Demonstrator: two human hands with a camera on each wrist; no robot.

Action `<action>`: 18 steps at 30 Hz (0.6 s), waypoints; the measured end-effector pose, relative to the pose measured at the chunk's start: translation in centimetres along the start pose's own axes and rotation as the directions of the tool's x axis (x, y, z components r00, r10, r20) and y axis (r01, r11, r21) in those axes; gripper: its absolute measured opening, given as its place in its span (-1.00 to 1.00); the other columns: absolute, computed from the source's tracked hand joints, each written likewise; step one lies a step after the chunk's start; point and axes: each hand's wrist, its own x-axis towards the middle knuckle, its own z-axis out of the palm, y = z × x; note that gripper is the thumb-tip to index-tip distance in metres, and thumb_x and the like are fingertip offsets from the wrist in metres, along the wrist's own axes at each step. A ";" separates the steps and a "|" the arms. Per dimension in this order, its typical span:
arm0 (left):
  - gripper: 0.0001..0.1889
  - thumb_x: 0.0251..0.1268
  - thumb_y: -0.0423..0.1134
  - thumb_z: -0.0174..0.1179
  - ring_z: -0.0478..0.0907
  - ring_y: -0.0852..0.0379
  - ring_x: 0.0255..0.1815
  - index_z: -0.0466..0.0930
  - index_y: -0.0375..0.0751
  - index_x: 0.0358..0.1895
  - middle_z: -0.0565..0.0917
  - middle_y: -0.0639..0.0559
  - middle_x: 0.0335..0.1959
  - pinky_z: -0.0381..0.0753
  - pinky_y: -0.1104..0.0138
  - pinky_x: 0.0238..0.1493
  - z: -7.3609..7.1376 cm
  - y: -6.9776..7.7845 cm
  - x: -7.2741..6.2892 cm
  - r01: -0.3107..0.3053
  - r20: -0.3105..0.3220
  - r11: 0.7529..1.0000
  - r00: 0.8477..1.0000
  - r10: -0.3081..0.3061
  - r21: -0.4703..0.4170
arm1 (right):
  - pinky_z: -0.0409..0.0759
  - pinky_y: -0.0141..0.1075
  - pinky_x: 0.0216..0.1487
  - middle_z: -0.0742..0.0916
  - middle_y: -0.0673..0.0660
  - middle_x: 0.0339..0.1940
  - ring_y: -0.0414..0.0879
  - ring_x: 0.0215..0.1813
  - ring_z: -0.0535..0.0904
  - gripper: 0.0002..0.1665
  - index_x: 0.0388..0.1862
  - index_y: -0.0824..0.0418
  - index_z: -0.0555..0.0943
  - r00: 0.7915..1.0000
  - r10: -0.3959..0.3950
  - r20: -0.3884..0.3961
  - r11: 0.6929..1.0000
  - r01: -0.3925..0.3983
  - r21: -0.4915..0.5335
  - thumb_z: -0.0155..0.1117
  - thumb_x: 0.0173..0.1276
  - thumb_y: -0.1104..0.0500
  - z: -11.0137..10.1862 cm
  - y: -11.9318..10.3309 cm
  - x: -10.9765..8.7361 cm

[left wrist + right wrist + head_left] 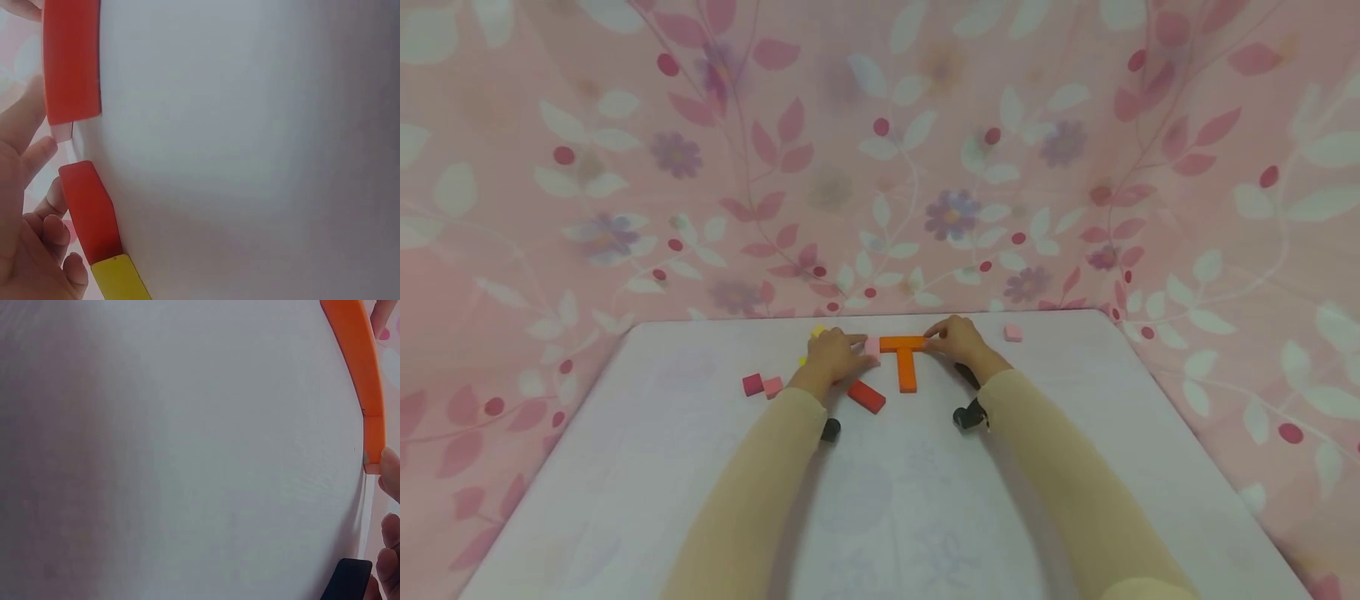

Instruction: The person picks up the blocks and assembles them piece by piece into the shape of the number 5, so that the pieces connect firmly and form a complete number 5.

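My left hand (835, 357) pinches a pink block (872, 350) between thumb and forefinger, at the left end of an orange bar (897, 343). A second orange block (907, 372) runs from the bar toward me, making a T. At the bar's right end, my right hand (958, 340) pinches it with thumb and fingertip. The right wrist view catches a fingertip against that orange end (374, 447). Just in front of the left hand lies a red block (867, 397). In the left wrist view, another red block (90, 212) and a yellow block (122, 278) lie under the fingers.
Left of the left hand sit a dark red cube (752, 384) and a pink cube (772, 387). Another pink cube (1013, 333) lies at the back right. A black block (967, 375) is partly under the right hand. Floral cloth (880, 208) rises behind the white tabletop (880, 517).
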 end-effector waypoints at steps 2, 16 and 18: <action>-0.30 0.28 0.30 0.22 0.36 -0.21 0.20 0.42 0.15 0.45 0.48 -0.22 0.17 0.18 -0.15 0.32 -0.1 -0.1 0.0 0.000 -0.003 1.000 1.000 0.000 0.000 | 0.48 -0.14 -0.07 0.63 0.24 -0.09 0.08 -0.07 0.44 -0.65 0.06 0.15 0.75 1.000 0.004 0.000 1.000 -0.004 0.008 0.39 0.36 0.05 0.1 -0.1 0.0; -0.31 0.29 0.33 0.19 0.35 -0.22 0.21 0.44 0.17 0.44 0.48 -0.23 0.18 0.19 -0.16 0.31 -0.5 0.2 -0.4 -0.008 -0.014 0.999 1.000 0.009 0.049 | 0.50 -0.09 0.02 0.63 0.25 -0.03 0.11 -0.01 0.45 -0.66 0.05 0.12 0.76 0.999 0.036 -0.010 0.999 -0.035 0.008 0.39 0.36 0.04 0.5 -0.2 0.1; -0.31 0.29 0.33 0.18 0.35 -0.22 0.22 0.43 0.18 0.44 0.48 -0.23 0.19 0.17 -0.17 0.32 -0.6 0.2 -0.4 -0.006 -0.012 0.999 1.000 0.006 0.053 | 0.50 -0.09 0.02 0.63 0.25 -0.02 0.11 0.00 0.45 -0.66 0.05 0.12 0.76 0.999 0.035 -0.012 0.999 -0.035 0.011 0.39 0.35 0.04 0.5 -0.2 0.1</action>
